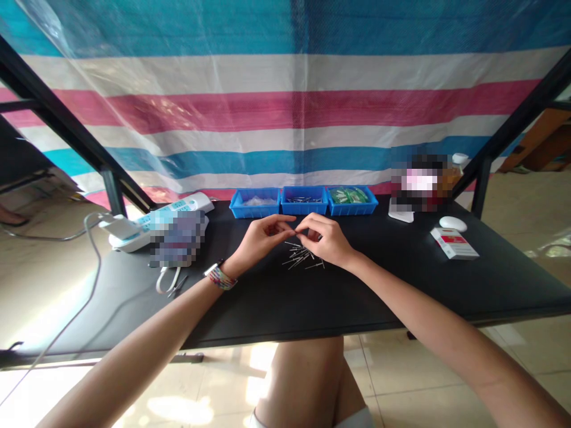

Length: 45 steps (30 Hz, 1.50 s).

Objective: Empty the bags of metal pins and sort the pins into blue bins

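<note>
Left hand (260, 241) and right hand (329, 241) pinched at the fingertips, contents indiscernible; below, one pile of thin silvery pins (300, 255). Behind, three oblong blue plastic bins (304, 208); nearer, flat black tabletop (276, 309) to its front edge.

Left hand (260, 242) and right hand (329, 242) pinch close together.
</note>
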Motion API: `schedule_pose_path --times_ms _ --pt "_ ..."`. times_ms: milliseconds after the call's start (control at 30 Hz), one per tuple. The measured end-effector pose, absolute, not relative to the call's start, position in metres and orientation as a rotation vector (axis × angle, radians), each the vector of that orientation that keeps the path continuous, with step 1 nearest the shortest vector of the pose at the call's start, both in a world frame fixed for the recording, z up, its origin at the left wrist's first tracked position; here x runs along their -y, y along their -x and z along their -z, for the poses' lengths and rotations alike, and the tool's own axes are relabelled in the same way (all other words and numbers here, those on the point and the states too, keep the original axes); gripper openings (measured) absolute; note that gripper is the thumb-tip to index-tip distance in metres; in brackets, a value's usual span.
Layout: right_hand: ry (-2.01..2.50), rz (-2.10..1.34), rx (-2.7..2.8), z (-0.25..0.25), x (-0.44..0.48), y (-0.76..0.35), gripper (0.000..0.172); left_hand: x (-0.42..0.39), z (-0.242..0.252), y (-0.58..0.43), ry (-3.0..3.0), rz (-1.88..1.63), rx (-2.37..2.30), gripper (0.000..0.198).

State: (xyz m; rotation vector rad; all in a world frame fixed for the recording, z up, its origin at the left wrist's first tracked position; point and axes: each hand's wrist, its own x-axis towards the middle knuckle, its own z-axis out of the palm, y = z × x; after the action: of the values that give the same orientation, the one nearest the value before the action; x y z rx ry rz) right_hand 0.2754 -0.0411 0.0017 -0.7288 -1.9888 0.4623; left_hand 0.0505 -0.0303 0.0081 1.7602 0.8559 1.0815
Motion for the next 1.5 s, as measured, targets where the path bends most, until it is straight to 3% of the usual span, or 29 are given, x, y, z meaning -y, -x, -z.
schedule_pose_path --times_ms 233,500,633,933,1233,1500 --pt "0.786 -0.506 1.949 -0.0045 0.0408 -0.2736 0.012 0.0342 -0.0127 -0.0500 -1.810 -1.090 -0.922 0.049" --pt "0.907 -0.966 1.636 -0.0039 0.0360 -0.2749 0.032 0.0349 -0.0128 -0.0461 -2.084 -1.171 -0.986 0.034" --pt "0.892 -1.056 1.581 -0.0049 0.0405 -0.2715 0.025 0.0340 -0.0128 -0.0456 -2.188 -1.189 -0.996 0.033" --pt "0.886 -0.983 1.593 -0.0039 0.0436 -0.2693 0.019 0.0342 -0.0135 -0.0469 -2.170 -1.148 -1.060 0.051" --pt "0.885 -1.141 1.487 -0.0031 0.0355 -0.2711 0.044 0.0397 -0.0154 -0.0479 -2.132 -1.213 -0.972 0.030" --pt "0.865 -1.163 1.491 -0.0058 0.0400 -0.2707 0.036 0.0366 -0.0159 -0.0464 -2.160 -1.214 -1.034 0.030"
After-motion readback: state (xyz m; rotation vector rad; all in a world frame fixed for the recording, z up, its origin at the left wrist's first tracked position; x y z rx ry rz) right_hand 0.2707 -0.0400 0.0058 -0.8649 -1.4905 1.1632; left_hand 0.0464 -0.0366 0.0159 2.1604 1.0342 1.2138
